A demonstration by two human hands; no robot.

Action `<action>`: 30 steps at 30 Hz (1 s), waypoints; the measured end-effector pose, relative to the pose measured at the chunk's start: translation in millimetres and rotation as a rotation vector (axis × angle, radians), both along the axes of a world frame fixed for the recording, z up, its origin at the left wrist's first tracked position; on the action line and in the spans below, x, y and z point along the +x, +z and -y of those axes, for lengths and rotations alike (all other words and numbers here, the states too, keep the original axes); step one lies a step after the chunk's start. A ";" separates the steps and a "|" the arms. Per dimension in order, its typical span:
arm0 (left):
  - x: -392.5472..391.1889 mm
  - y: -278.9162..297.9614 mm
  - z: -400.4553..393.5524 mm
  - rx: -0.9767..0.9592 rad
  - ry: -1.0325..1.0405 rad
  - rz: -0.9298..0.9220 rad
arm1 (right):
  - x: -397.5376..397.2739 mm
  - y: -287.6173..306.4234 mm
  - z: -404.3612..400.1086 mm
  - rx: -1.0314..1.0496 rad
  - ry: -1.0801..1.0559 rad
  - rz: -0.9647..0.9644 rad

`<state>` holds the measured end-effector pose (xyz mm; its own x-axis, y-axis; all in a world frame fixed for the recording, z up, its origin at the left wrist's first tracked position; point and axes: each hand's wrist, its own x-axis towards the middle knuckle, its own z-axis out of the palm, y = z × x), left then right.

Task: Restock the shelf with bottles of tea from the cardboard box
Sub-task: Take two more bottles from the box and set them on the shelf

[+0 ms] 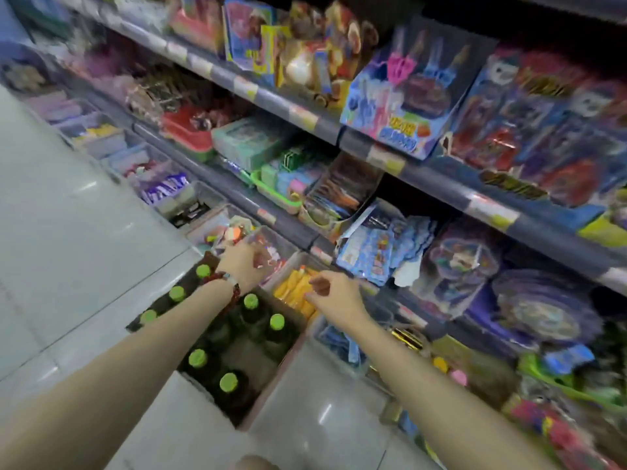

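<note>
An open cardboard box (271, 385) stands on the tiled floor below my arms. Several dark tea bottles with bright green caps (228, 382) stand upright in it. My left hand (246, 261) hovers past the box's far end, over a clear bin of small coloured items (237, 232), fingers curled with nothing visibly in them. My right hand (334, 291) reaches over a bin of orange packets (293, 291), fingers loosely bent and apart, holding nothing. A red bead bracelet circles my left wrist. The whole picture is smeared by motion.
Grey shelves (278, 100) packed with toys and packaged goods run diagonally along the right. Clear bins (163, 191) line the lowest shelf level beside the floor. Pale floor tiles (68, 249) stretch out on the left.
</note>
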<state>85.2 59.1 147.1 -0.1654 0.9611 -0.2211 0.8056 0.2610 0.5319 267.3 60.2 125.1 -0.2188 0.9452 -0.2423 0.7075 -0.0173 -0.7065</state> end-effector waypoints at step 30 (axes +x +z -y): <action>-22.9 -187.3 23.7 0.108 0.250 0.335 | -58.4 -172.0 32.6 0.082 -0.072 -0.127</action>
<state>62.3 35.4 -40.2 -0.3327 0.9211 -0.2023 0.5026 0.3547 0.7884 208.9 27.6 -46.9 -0.1734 0.9751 -0.1384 0.6114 -0.0036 -0.7913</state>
